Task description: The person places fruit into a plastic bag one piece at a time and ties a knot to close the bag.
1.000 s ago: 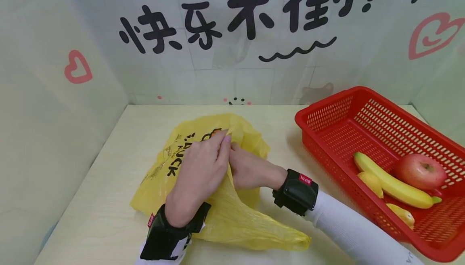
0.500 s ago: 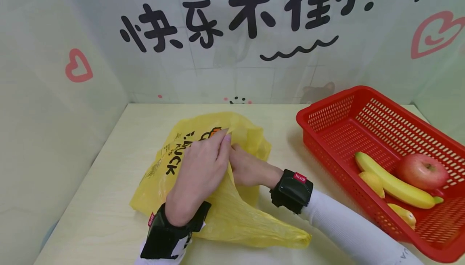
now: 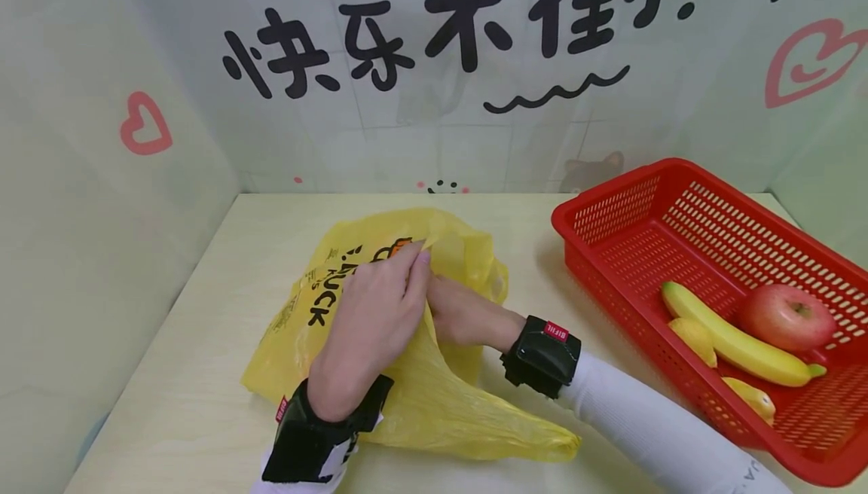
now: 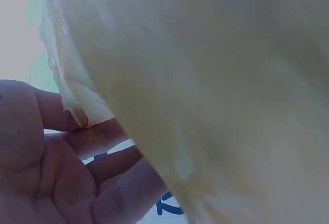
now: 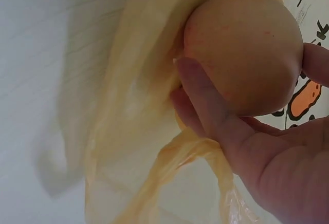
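Nudged leftward, the right hand (image 3: 468, 313) grips a round pinkish fruit (image 5: 244, 54) inside the yellow plastic bag (image 3: 468, 419); just left, the left hand (image 3: 374, 309) pinches its rim.

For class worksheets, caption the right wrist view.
Right hand grips a round fruit amid folds of a yellow bag.
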A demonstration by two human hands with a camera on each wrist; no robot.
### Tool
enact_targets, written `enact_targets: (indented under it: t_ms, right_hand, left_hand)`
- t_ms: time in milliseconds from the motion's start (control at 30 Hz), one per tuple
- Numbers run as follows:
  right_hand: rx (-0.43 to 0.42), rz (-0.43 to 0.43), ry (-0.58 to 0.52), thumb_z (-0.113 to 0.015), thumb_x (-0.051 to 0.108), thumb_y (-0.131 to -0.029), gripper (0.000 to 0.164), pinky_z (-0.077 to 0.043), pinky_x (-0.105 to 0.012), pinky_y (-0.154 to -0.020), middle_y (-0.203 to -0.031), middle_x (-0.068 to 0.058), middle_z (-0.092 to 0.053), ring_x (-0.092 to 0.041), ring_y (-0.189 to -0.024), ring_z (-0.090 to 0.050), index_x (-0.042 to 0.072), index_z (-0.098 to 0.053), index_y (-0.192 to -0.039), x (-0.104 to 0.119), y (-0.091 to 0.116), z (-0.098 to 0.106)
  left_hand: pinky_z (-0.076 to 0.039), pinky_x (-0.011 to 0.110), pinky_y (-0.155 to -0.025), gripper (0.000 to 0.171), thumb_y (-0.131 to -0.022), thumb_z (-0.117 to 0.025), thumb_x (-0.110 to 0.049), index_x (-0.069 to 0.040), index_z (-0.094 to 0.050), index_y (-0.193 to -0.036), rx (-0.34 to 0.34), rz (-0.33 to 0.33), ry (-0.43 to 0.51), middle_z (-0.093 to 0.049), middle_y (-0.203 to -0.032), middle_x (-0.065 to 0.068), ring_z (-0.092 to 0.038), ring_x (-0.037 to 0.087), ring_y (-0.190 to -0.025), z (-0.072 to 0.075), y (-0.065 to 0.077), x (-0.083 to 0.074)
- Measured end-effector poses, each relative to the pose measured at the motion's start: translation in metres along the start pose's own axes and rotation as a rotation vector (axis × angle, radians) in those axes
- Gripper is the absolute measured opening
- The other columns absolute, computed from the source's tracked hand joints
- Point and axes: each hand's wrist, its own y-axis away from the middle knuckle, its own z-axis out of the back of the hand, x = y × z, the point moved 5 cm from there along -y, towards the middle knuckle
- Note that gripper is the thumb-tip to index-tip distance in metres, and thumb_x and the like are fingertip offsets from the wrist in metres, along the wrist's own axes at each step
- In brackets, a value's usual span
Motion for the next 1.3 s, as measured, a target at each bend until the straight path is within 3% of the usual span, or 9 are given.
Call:
enact_targets:
  t_ms: [133, 267, 467, 567, 633, 733, 867, 1067, 1300]
  right_hand:
    - [0.047, -0.071, 0.048, -0.065, 0.025, -0.093, 0.043, -0.045, -0.029, -0.089, -0.112, -0.008, -0.063, -0.019, -0.099, -0.058, 0.004, -0.052, -0.128, -0.001, 0.002, 0.001]
    - [0.087, -0.113, 0.071, -0.06, 0.025, -0.097, 0.044, -0.047, -0.032, -0.091, -0.116, -0.009, -0.065, -0.02, -0.102, -0.06, 0.004, -0.049, -0.134, 0.0, 0.004, 0.004]
    - [0.1, -0.14, 0.111, -0.056, 0.026, -0.099, 0.044, -0.049, -0.034, -0.093, -0.118, -0.01, -0.066, -0.021, -0.105, -0.064, 0.005, -0.048, -0.136, 0.006, 0.006, 0.01]
    - [0.097, -0.177, 0.135, -0.055, 0.02, -0.098, 0.035, -0.049, -0.033, -0.085, -0.101, -0.01, -0.068, -0.021, -0.092, -0.063, 0.004, -0.052, -0.129, 0.012, 0.008, 0.018]
    - [0.094, -0.209, 0.147, -0.055, 0.017, -0.097, 0.034, -0.048, -0.033, -0.082, -0.091, -0.009, -0.066, -0.021, -0.086, -0.062, 0.003, -0.054, -0.128, 0.016, 0.011, 0.026]
    - [0.082, -0.26, 0.159, -0.059, 0.019, -0.096, 0.041, -0.05, -0.037, -0.091, -0.103, -0.013, -0.07, -0.025, -0.099, -0.065, 0.001, -0.054, -0.132, 0.021, 0.016, 0.04]
    - [0.042, -0.282, 0.196, -0.065, 0.028, -0.094, 0.05, -0.049, -0.043, -0.101, -0.132, -0.015, -0.063, -0.029, -0.118, -0.062, 0.0, -0.055, -0.134, 0.024, 0.023, 0.058]
    - [-0.002, -0.291, 0.21, -0.069, 0.027, -0.092, 0.037, -0.054, -0.038, -0.088, -0.109, -0.01, -0.072, -0.023, -0.099, -0.068, 0.005, -0.064, -0.121, 0.024, 0.038, 0.082]
    - [-0.043, -0.348, 0.216, -0.072, 0.028, -0.09, 0.032, -0.055, -0.032, -0.077, -0.094, -0.004, -0.073, -0.013, -0.08, -0.066, 0.008, -0.066, -0.114, 0.02, 0.066, 0.119]
  left_hand:
    - [-0.056, 0.044, -0.078, 0.04, -0.107, -0.039, -0.027, -0.006, -0.064, -0.129, 0.001, -0.004, 0.004, -0.071, -0.117, 0.016, -0.071, 0.032, -0.096, -0.001, 0.0, 0.0]
    - [-0.053, 0.038, -0.066, 0.038, -0.107, -0.039, -0.026, -0.006, -0.066, -0.125, -0.012, -0.022, 0.007, -0.073, -0.101, 0.016, -0.07, 0.028, -0.081, 0.0, -0.001, -0.001]
    - [-0.053, 0.038, -0.067, 0.038, -0.106, -0.04, -0.026, -0.005, -0.065, -0.125, -0.014, -0.019, 0.009, -0.073, -0.099, 0.016, -0.07, 0.027, -0.08, 0.0, -0.002, -0.001]
    - [-0.047, 0.032, -0.057, 0.038, -0.106, -0.041, -0.025, -0.004, -0.064, -0.127, -0.004, -0.01, 0.012, -0.068, -0.08, 0.012, -0.063, 0.023, -0.066, -0.001, -0.003, 0.0]
    - [-0.039, 0.028, -0.051, 0.037, -0.106, -0.042, -0.024, -0.004, -0.064, -0.127, 0.004, -0.008, 0.012, -0.056, -0.065, 0.006, -0.053, 0.019, -0.054, -0.001, -0.003, 0.001]
    - [-0.032, 0.026, -0.046, 0.037, -0.106, -0.042, -0.024, -0.003, -0.063, -0.128, 0.015, 0.0, 0.011, -0.044, -0.057, 0.002, -0.039, 0.015, -0.045, -0.001, -0.004, 0.002]
    - [-0.031, 0.026, -0.045, 0.039, -0.106, -0.041, -0.025, -0.004, -0.061, -0.132, 0.035, 0.017, 0.01, -0.041, -0.056, 0.001, -0.036, 0.015, -0.042, -0.002, -0.004, 0.002]
    - [-0.033, 0.028, -0.047, 0.042, -0.107, -0.039, -0.029, -0.006, -0.059, -0.135, 0.062, 0.054, -0.001, -0.044, -0.056, 0.001, -0.039, 0.016, -0.043, -0.004, -0.002, 0.003]
    - [-0.034, 0.029, -0.05, 0.041, -0.107, -0.039, -0.028, -0.005, -0.059, -0.135, 0.043, 0.042, 0.006, -0.047, -0.059, 0.003, -0.041, 0.016, -0.047, -0.005, -0.001, 0.004]
